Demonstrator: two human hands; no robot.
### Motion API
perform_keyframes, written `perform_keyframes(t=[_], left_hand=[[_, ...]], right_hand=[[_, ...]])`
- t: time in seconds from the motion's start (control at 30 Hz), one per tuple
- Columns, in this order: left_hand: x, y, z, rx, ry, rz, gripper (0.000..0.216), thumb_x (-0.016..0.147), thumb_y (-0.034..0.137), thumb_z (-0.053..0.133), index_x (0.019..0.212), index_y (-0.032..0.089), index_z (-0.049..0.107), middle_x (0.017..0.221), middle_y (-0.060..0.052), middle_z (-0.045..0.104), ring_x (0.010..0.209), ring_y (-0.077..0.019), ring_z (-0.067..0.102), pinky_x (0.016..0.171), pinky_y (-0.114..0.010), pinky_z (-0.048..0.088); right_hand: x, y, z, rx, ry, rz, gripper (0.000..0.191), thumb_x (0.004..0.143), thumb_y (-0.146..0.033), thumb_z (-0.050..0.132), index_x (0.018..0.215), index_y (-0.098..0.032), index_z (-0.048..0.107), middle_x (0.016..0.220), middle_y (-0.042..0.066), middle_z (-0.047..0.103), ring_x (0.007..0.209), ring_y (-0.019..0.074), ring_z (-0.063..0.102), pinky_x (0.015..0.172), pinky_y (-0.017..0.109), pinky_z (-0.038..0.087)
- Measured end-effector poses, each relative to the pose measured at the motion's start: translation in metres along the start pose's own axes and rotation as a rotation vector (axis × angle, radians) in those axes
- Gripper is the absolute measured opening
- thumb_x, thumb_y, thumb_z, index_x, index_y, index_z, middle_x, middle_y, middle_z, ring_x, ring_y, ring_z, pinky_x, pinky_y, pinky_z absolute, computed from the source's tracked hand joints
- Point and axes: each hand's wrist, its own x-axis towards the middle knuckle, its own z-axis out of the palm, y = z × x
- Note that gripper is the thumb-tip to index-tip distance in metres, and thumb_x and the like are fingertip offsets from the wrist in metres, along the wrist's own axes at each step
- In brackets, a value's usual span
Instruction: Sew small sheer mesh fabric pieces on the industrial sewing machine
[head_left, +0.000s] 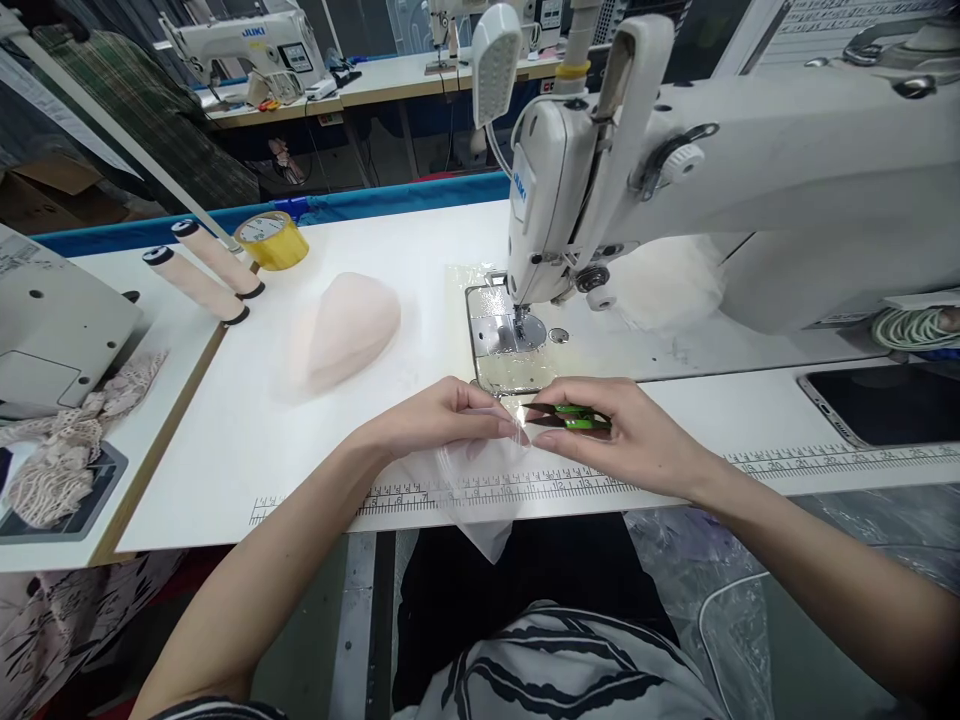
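In front of the sewing machine (570, 190), my left hand (457, 415) pinches a piece of thin, sheer pale fabric (480, 500) that hangs over the table's front edge. My right hand (622, 435) is closed round green-handled thread snips (570, 417). Their dark blades point left at the fabric by my left fingertips, the two hands almost meeting. Whether the blades touch the fabric or a thread is too small to tell. Just behind my hands is the metal needle plate (506, 335), below the needle.
Left on the white table (225, 440) lies a pale pink sheer fabric piece (352, 330). Beyond it are thread cones (199, 285) and a yellow tape roll (271, 240). A phone (885, 403) lies at right, and a printed ruler (555, 488) runs along the front edge.
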Motion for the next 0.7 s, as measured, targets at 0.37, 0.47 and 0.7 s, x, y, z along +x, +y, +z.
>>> perform_keyframes(t=[0.37, 0.47, 0.7], left_hand=[[0.001, -0.002, 0.001, 0.021, 0.007, -0.003, 0.028, 0.088, 0.041, 0.064, 0.088, 0.015, 0.074, 0.057, 0.003, 0.05, 0.051, -0.0062, 0.035, 0.048, -0.021, 0.025], [0.0, -0.001, 0.0, 0.01, -0.007, 0.024, 0.029, 0.089, 0.04, 0.063, 0.08, 0.014, 0.071, 0.055, 0.004, 0.046, 0.05, -0.0058, 0.033, 0.048, -0.021, 0.024], [0.0, 0.002, 0.001, 0.012, 0.0, 0.001, 0.026, 0.087, 0.037, 0.064, 0.078, 0.014, 0.071, 0.055, 0.005, 0.044, 0.05, -0.006, 0.032, 0.048, -0.021, 0.025]], right_hand=[[0.003, 0.007, 0.013, 0.207, 0.087, 0.071, 0.017, 0.081, -0.035, 0.071, 0.087, -0.02, 0.07, 0.079, 0.001, 0.066, 0.066, 0.0139, 0.057, 0.058, 0.026, 0.043], [0.008, 0.007, 0.012, 0.212, 0.035, 0.089, 0.02, 0.08, -0.038, 0.072, 0.086, -0.019, 0.07, 0.08, 0.001, 0.066, 0.068, 0.014, 0.057, 0.06, 0.026, 0.042], [0.011, 0.005, 0.006, 0.159, -0.075, 0.122, 0.023, 0.083, -0.041, 0.069, 0.084, -0.019, 0.067, 0.076, 0.0, 0.061, 0.066, 0.0136, 0.051, 0.059, 0.026, 0.038]])
